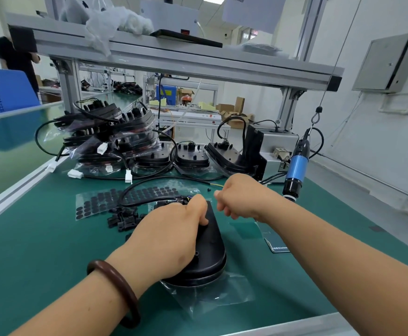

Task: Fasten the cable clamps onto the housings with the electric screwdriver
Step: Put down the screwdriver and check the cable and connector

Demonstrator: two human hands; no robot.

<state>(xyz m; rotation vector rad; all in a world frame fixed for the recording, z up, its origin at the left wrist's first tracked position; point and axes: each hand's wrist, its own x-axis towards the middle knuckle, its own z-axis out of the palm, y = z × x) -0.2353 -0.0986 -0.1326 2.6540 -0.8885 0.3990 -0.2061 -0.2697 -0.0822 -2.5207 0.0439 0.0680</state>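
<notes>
The left hand (pixel 169 238) grips a black housing (pixel 212 248) on the green bench (pixel 52 251). The right hand (pixel 241 197) hovers curled just beside it, near the hanging electric screwdriver (pixel 296 166).

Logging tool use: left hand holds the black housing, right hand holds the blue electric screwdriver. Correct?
Not quite. The left hand holds the black housing, but the right hand is not on the blue electric screwdriver, which hangs untouched at the right, as the head view shows.

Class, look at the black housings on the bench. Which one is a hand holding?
The housing nearest the camera, on the clear bag: the left hand holds it. The other housings sit at the back, untouched.
</notes>
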